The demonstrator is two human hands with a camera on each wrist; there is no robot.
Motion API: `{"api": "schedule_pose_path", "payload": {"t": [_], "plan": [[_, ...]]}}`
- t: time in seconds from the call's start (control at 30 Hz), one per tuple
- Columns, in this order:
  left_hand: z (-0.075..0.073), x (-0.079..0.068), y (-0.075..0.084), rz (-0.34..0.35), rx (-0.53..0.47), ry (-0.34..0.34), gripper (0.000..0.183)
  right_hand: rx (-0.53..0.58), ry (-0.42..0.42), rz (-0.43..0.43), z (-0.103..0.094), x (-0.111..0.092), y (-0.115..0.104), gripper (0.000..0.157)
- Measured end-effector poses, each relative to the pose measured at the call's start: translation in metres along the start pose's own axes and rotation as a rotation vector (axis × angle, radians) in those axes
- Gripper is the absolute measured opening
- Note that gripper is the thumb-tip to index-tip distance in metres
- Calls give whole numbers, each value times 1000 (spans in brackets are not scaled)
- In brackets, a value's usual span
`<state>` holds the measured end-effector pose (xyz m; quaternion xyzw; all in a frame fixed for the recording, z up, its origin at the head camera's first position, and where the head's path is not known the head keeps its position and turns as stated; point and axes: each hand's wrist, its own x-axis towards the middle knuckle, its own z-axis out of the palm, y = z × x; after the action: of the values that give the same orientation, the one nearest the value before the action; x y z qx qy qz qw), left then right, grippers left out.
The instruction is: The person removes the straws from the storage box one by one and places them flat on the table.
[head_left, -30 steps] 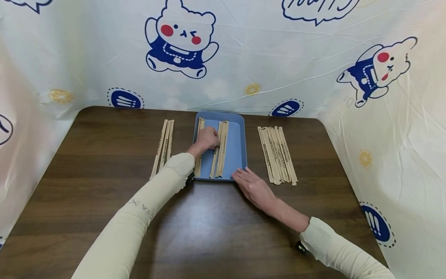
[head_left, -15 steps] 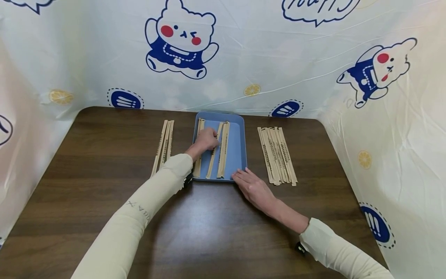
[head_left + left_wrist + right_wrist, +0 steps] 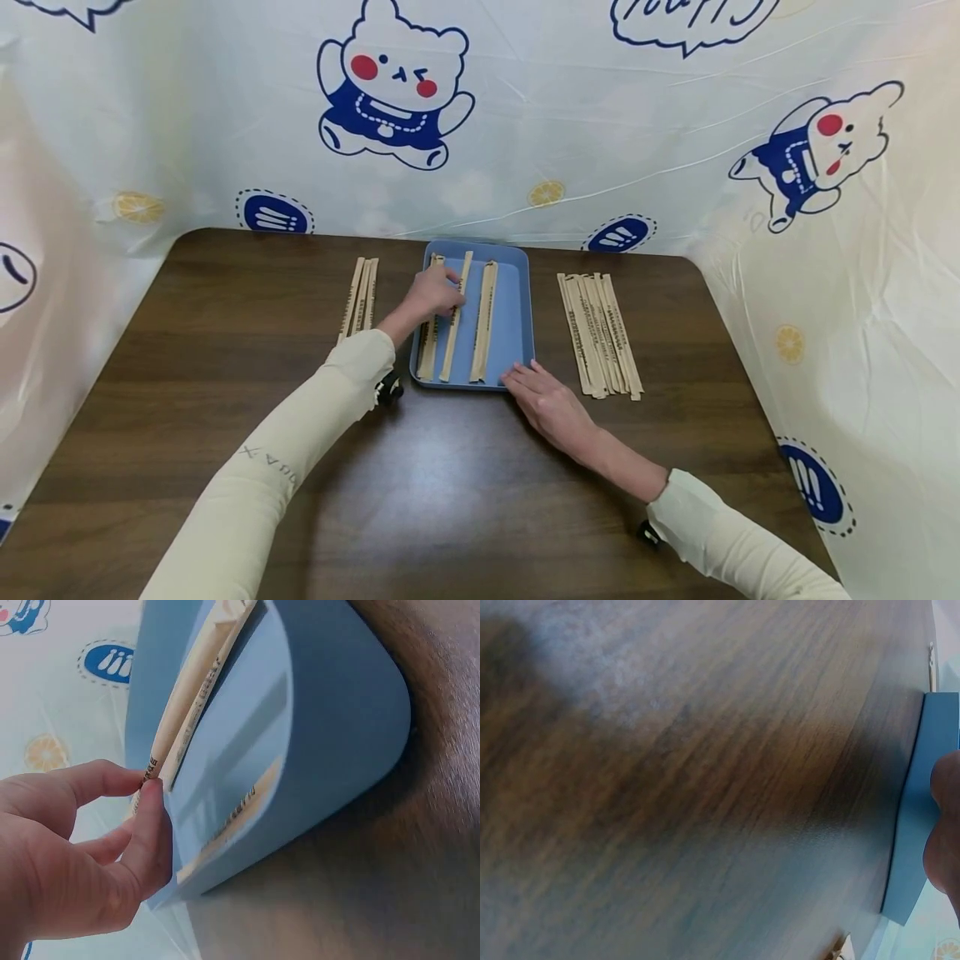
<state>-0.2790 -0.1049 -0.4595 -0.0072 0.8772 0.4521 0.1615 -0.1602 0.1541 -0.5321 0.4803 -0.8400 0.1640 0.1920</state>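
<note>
A blue tray lies on the table, holding several slim sticks in tan paper wrappers with black print. My left hand is over the tray's left half. Its thumb and fingertips pinch one paper-wrapped stick, seen closely in the left wrist view as a narrow wrapped stick. On one side of it lies a wrapped pair; on the other, wrapped sticks rest along the tray's left wall, partly hidden by the hand. My right hand touches the tray's near right corner with its fingers extended.
To the right of the tray, a row of several wrapped sticks lies on the brown table. A smaller group lies to the left, partly covered by my left sleeve. A printed curtain stands behind the table.
My left hand has moved left with the pinched stick, away from the pair in the middle of the tray, so a gap now separates them. My right hand stays in place.
</note>
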Motion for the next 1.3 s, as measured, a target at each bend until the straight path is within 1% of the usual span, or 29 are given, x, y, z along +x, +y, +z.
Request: {"api": "schedule_pose_path", "payload": {"t": [0.1,0.33,0.43,0.57,0.7,0.83,0.93,1.1,1.3], "plan": [[-7,-2,0,-12,-35,0,48,-2,5,-2,0,-1,0,27],[-27,-10,-2,-64,-162,-7,52,3,-4,3,1,-1,0,28],[-38,-13,-7,-64,-194,5,51,9,-4,7,1,-1,0,31],[-52,-16,-18,-79,-223,13,51,18,-6,13,1,-1,-1,33],[-64,-21,-31,-112,-206,20,51,14,-6,10,0,0,-1,28],[-74,-23,-46,-136,-120,54,49,9,0,2,0,0,-1,30],[-81,-24,-56,-153,-62,88,48,11,0,1,1,0,-1,28],[-88,-25,-69,-182,-65,120,50,14,-2,2,1,0,-1,29],[-93,-26,-80,-192,-21,124,50,27,-9,10,0,1,-1,35]]}}
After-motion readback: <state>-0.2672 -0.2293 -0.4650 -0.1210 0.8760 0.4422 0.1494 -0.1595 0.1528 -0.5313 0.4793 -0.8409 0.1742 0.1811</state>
